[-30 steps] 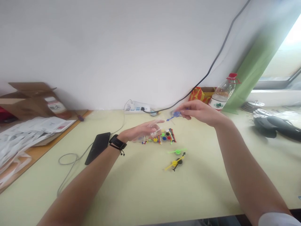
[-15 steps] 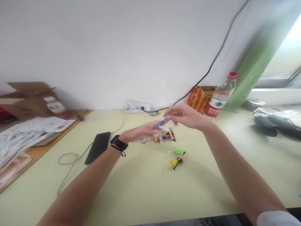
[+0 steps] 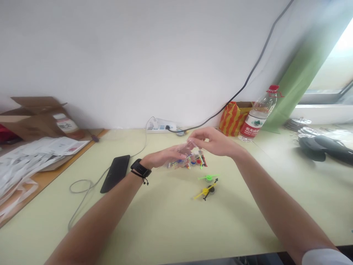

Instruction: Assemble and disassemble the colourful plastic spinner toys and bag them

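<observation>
My left hand (image 3: 168, 155) is closed on a clear plastic bag (image 3: 184, 148); a thin blue piece shows by its thumb. At the bag's upper edge, the fingers of my right hand (image 3: 208, 140) pinch the film. Just below and behind the hands are several small colourful plastic pieces (image 3: 198, 162), partly covered by the fingers; whether they all lie inside the bag I cannot tell. Nearer to me on the table lie a green arrow spinner (image 3: 209, 177), a yellow one (image 3: 204, 191) and a black one (image 3: 211, 189), the last two overlapping.
A black phone (image 3: 115, 173) with a grey cable lies left of my hands. Against the wall is a white power strip (image 3: 161, 126). A water bottle (image 3: 252, 123) and a striped bag (image 3: 232, 119) stand at the back right; a dark handheld device (image 3: 321, 147) lies further right.
The blue piece my right hand held has moved down by my left hand. My right fingers now pinch the clear bag's edge.
</observation>
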A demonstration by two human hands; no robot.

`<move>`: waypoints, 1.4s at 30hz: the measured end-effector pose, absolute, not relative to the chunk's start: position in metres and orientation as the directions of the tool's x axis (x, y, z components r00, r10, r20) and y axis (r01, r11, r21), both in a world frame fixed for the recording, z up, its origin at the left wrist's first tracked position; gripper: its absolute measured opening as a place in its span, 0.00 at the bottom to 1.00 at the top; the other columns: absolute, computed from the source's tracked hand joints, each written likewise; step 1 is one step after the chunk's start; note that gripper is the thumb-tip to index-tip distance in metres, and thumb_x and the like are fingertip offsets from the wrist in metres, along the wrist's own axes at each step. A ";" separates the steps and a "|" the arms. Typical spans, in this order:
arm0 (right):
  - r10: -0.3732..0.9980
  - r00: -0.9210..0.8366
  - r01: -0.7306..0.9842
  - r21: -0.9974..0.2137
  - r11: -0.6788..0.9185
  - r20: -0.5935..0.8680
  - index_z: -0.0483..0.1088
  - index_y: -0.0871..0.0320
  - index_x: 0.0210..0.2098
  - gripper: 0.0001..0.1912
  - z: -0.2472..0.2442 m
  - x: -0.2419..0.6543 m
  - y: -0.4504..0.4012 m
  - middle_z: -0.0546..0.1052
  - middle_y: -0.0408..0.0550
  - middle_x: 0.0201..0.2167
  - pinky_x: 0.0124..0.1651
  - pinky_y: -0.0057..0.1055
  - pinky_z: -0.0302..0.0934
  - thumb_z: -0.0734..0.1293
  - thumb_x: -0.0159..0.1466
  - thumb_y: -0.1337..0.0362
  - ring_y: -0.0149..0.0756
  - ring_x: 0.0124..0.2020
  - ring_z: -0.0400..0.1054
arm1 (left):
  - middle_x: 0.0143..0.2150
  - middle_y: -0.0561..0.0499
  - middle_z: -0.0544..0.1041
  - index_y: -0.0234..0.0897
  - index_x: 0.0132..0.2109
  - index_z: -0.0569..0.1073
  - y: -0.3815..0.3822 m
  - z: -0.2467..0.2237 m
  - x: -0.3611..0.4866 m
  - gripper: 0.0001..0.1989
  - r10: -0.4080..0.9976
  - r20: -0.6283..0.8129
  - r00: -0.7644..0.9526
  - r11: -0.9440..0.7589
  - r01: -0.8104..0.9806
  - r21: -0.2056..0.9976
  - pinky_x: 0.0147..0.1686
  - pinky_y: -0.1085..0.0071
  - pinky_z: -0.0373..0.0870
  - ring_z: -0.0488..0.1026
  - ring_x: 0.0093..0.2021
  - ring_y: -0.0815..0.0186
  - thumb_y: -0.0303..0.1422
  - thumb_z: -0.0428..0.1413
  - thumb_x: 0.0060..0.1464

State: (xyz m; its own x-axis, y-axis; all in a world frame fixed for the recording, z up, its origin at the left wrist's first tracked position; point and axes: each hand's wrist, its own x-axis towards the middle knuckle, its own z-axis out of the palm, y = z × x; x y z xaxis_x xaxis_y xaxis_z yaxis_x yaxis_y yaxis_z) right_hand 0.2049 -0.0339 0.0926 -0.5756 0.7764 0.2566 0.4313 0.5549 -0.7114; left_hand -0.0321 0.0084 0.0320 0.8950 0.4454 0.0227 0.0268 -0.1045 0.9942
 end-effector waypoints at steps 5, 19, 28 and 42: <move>0.690 -0.678 0.390 -0.673 0.629 0.253 0.79 0.56 0.43 0.12 0.102 0.222 -0.034 0.83 0.48 0.39 0.47 0.34 0.64 0.70 0.65 0.57 0.40 0.41 0.74 | 0.63 0.41 0.71 0.45 0.73 0.61 0.011 0.030 -0.034 0.34 0.464 0.048 0.885 -0.105 0.001 0.994 0.58 0.57 0.65 0.70 0.59 0.52 0.46 0.57 0.64; 0.869 -0.286 0.667 -0.567 0.484 0.405 0.71 0.55 0.50 0.13 0.072 0.254 0.004 0.79 0.53 0.48 0.48 0.37 0.65 0.61 0.67 0.67 0.43 0.49 0.72 | 0.31 0.50 0.76 0.34 0.43 0.79 0.020 0.023 -0.043 0.17 0.635 -0.050 0.771 -0.016 0.078 0.997 0.27 0.74 0.67 0.72 0.28 0.70 0.42 0.69 0.54; 0.563 -0.688 0.725 -0.457 0.515 -0.458 0.77 0.58 0.38 0.18 0.037 0.204 -0.001 0.80 0.46 0.38 0.36 0.28 0.62 0.78 0.50 0.59 0.38 0.37 0.74 | 0.53 0.38 0.82 0.34 0.57 0.74 -0.003 0.004 -0.038 0.28 0.826 0.112 0.553 -0.149 0.023 0.989 0.46 0.62 0.79 0.82 0.46 0.56 0.41 0.70 0.53; 0.569 -0.668 0.744 -0.440 0.503 -0.479 0.79 0.59 0.34 0.13 0.025 0.210 0.007 0.81 0.46 0.35 0.34 0.28 0.61 0.77 0.48 0.64 0.38 0.36 0.74 | 0.52 0.42 0.82 0.37 0.56 0.76 -0.036 -0.050 -0.032 0.25 0.818 0.142 0.558 -0.203 0.050 0.978 0.54 0.56 0.78 0.80 0.53 0.53 0.40 0.69 0.54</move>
State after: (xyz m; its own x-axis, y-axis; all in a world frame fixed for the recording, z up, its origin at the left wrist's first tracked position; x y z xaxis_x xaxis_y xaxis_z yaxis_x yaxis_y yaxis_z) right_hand 0.2096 0.0068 0.0252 -0.6682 0.5689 -0.4795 0.7439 0.5030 -0.4400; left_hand -0.0323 -0.0359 -0.0503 0.5580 0.8177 0.1416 0.0500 -0.2035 0.9778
